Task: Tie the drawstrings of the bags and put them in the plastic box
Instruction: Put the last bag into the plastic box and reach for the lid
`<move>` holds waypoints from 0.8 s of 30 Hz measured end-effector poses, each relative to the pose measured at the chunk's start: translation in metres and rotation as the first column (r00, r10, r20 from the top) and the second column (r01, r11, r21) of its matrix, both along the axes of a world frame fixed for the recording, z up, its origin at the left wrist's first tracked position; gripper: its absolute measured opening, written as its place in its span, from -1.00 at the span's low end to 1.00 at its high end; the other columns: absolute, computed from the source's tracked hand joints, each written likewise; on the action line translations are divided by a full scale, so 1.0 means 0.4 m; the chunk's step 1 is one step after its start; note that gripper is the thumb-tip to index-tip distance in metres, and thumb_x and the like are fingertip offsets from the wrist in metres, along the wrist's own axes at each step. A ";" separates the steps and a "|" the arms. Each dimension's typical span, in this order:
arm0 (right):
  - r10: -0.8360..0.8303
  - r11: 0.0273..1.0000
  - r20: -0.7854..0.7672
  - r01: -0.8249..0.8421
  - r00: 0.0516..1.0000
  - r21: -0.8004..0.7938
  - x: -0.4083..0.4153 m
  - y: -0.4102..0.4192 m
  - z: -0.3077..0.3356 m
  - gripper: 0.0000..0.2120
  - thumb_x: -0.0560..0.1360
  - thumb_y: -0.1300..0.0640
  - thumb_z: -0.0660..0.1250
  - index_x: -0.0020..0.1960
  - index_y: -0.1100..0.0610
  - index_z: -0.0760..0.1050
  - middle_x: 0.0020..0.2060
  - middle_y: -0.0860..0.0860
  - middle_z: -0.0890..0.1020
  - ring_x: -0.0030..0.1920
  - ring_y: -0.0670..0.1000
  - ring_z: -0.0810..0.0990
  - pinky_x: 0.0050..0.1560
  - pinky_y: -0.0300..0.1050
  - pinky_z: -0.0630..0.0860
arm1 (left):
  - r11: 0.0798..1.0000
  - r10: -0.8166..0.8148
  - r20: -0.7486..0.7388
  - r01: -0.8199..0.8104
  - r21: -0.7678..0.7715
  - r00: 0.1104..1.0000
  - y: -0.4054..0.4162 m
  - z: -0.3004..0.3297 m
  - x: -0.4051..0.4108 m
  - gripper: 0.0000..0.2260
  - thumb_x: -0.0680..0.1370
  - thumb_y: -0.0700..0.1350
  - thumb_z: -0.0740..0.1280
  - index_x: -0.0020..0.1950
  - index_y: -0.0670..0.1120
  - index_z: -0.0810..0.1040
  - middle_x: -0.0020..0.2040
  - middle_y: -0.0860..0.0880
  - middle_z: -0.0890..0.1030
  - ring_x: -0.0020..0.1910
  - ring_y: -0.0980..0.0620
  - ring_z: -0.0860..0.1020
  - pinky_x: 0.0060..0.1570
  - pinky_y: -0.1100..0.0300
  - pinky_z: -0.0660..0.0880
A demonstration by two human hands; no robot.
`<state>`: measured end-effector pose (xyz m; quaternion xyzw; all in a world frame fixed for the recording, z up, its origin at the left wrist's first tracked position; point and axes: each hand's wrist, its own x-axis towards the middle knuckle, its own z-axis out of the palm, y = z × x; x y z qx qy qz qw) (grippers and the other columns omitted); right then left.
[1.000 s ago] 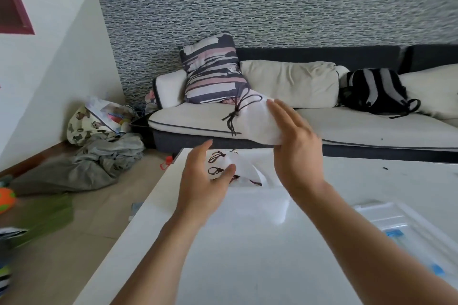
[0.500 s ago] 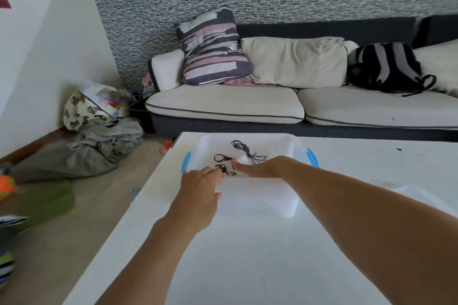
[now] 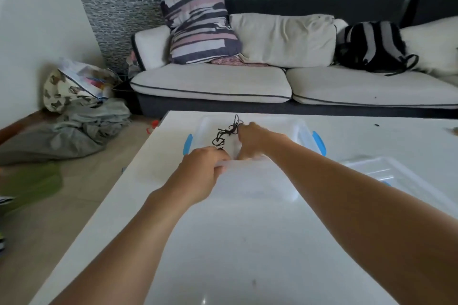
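Plastic box (image 3: 301,131) at table's (image 3: 247,255) far edge, 12 o'clock, tied bags' black drawstrings (image 3: 226,132) inside, left hand (image 3: 202,168) fingers curled on near rim, right hand (image 3: 252,137) reaching in, grip unclear, lid (image 3: 386,171) at 2 o'clock, bare tabletop nearer.

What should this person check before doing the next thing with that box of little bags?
1. Plastic box flat on the white table: ok.
2. Bags in the box, black drawstrings showing inside: ok.
3. Every drawstring tied: cannot tell, too blurred.
4. Right hand out of the box: not ok, it reaches inside.
5. Left hand steadying the near rim: ok.
6. Lid within reach beside the box: ok.
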<state>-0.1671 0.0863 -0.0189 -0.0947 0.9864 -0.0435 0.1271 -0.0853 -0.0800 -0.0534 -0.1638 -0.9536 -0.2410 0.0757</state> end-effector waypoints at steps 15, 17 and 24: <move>-0.618 0.773 -0.010 0.611 0.786 0.169 0.221 0.558 -0.129 -0.18 0.24 -0.44 0.46 0.23 0.16 0.53 0.13 0.10 0.61 0.15 0.17 0.59 0.12 -0.01 0.55 | 0.995 -0.099 -0.076 0.098 -0.015 0.992 0.145 0.016 0.059 -0.54 0.49 0.11 0.46 0.34 0.01 0.52 0.23 0.05 0.56 0.23 0.00 0.53 0.20 0.01 0.49; -0.610 0.788 0.043 0.600 0.791 0.140 0.273 0.594 -0.236 -0.13 0.21 -0.47 0.44 0.25 0.16 0.49 0.12 0.09 0.59 0.17 0.17 0.58 0.16 0.00 0.54 | 0.993 -0.110 -0.045 0.108 -0.044 0.993 0.176 0.012 0.059 -0.53 0.51 0.11 0.44 0.38 0.03 0.48 0.29 0.05 0.55 0.27 -0.01 0.52 0.23 0.00 0.48; -0.707 0.701 0.014 0.704 0.707 -0.113 0.274 0.647 -0.271 -0.25 0.24 -0.15 0.60 0.23 0.17 0.36 0.01 0.07 0.53 0.01 0.14 0.55 -0.07 -0.07 0.50 | 0.990 -0.130 -0.055 0.126 -0.071 0.990 0.222 0.007 0.053 -0.59 0.54 0.10 0.40 0.37 0.05 0.49 0.31 0.09 0.56 0.28 0.01 0.53 0.20 0.05 0.48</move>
